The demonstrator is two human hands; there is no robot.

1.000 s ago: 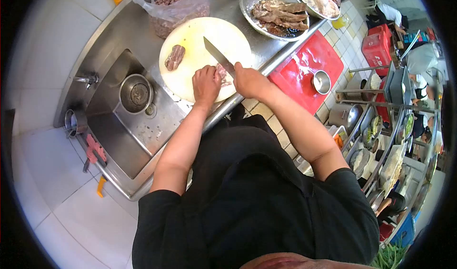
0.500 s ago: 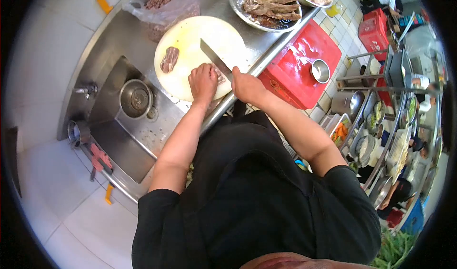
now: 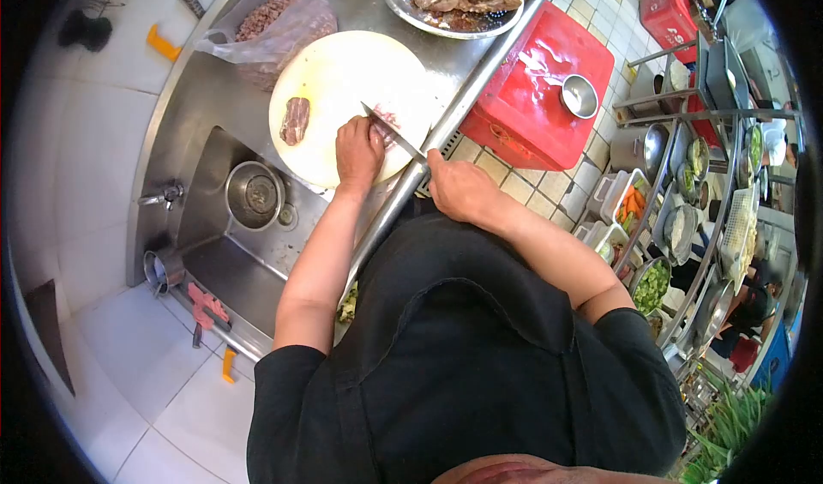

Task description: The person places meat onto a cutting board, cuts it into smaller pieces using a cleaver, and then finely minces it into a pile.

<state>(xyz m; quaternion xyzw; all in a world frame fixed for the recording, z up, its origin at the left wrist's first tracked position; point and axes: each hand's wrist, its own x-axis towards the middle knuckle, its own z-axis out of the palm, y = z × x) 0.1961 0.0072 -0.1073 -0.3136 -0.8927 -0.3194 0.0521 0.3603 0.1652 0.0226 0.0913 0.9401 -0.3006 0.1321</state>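
Note:
On the round, pale cutting board (image 3: 321,60), my left hand (image 3: 358,151) presses down with curled fingers on a small piece of meat (image 3: 386,135). My right hand (image 3: 460,186) grips the handle of a knife (image 3: 399,135), at the board's near right edge. The blade lies across the meat close to my left fingertips and is seen nearly edge-on. Pale pink bits of meat lie just beyond the blade. A separate dark red chunk of meat (image 3: 295,121) rests on the board's left side.
A plastic bag (image 3: 296,34) of chopped meat stands behind the board. A metal bowl (image 3: 390,0) holds larger meat pieces. To the left is a sink (image 3: 201,171) with a metal pot (image 3: 255,194). A red box (image 3: 549,64) bearing a small bowl (image 3: 579,96) stands right of the counter.
My whole view has shifted a little. The knife has come back toward me, its blade turning from its flat side to nearly edge-on. My left hand stays on the meat.

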